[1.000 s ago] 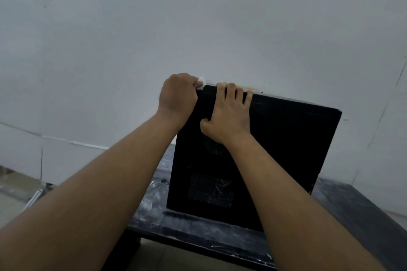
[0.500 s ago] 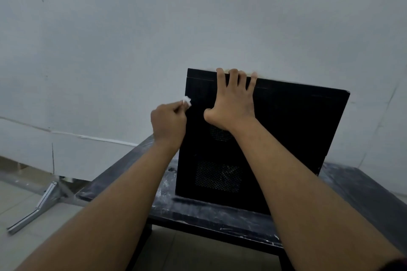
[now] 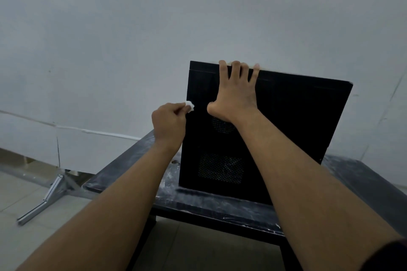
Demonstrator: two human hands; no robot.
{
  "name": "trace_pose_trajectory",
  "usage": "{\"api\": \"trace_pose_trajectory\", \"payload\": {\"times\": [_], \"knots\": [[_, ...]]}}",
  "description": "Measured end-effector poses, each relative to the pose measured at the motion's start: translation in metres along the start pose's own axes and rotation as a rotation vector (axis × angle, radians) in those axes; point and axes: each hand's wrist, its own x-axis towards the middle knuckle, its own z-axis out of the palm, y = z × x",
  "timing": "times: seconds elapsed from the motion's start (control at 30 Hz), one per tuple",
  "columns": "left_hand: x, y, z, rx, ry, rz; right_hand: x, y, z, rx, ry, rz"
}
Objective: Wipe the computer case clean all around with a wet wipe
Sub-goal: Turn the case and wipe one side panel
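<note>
The case (image 3: 297, 116) stands upright on the table (image 3: 209, 204), dark side panel facing us. The wipe (image 3: 189, 106) sits right at the panel's left edge, about level with the heel of the bracing palm. The left hand (image 3: 169, 123) pinches that wipe, thumb and curled fingers closed on a small white wad, with only a scrap poking out past the fingertips. Just right of the pinch, the right hand (image 3: 235, 94) lies flat on the panel, fingers straight and spread, tips reaching the top edge. It presses there and grips nothing.

Here are the risks, as I judge them. That wad is tiny, so a firm drag along the edge could pull it out of the pinch, or leave bare knuckles rubbing the panel. Below and right of the pinch sit two mesh vents (image 3: 221, 170), and the wipe could snag or shed there. The flat palm only pushes toward the wall (image 3: 198, 17), so a sideways stroke may skid the case on that dusty, streaked top. Its base also stands close to the table's near edge. Tip it for the underside without a real hold and over it could go.
</note>
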Motion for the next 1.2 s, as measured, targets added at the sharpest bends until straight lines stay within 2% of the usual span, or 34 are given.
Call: {"api": "trace_pose_trajectory", "payload": {"times": [0.17,0.3,0.37,0.5,0.57,0.7,0.87,1.0,1.2], "knots": [[-0.04,-0.031,0.003,0.079,-0.123,-0.089,0.0,0.0,0.0,0.0,-0.006,0.007],[-0.093,-0.066,0.004,0.124,-0.248,-0.279,-0.001,-0.003,0.002,-0.015,-0.002,0.014],[-0.096,-0.069,0.004,0.107,-0.279,-0.287,-0.001,-0.002,0.003,-0.02,0.006,0.01],[-0.067,-0.052,0.005,0.031,-0.162,-0.174,-0.001,-0.001,0.004,-0.022,0.0,0.005],[-0.061,-0.05,0.006,0.039,-0.164,-0.153,-0.001,-0.001,0.004,-0.025,0.003,0.007],[-0.09,-0.073,0.007,0.161,-0.229,-0.223,-0.001,-0.002,0.006,-0.032,0.016,0.01],[-0.136,-0.117,0.009,0.313,-0.439,-0.371,-0.001,-0.006,0.01,-0.035,0.033,0.018],[-0.142,-0.126,0.013,0.386,-0.459,-0.379,-0.001,-0.003,0.013,-0.04,0.05,0.011],[-0.131,-0.135,0.011,0.343,-0.488,-0.371,-0.001,-0.005,0.016,-0.049,0.071,0.013]]}}
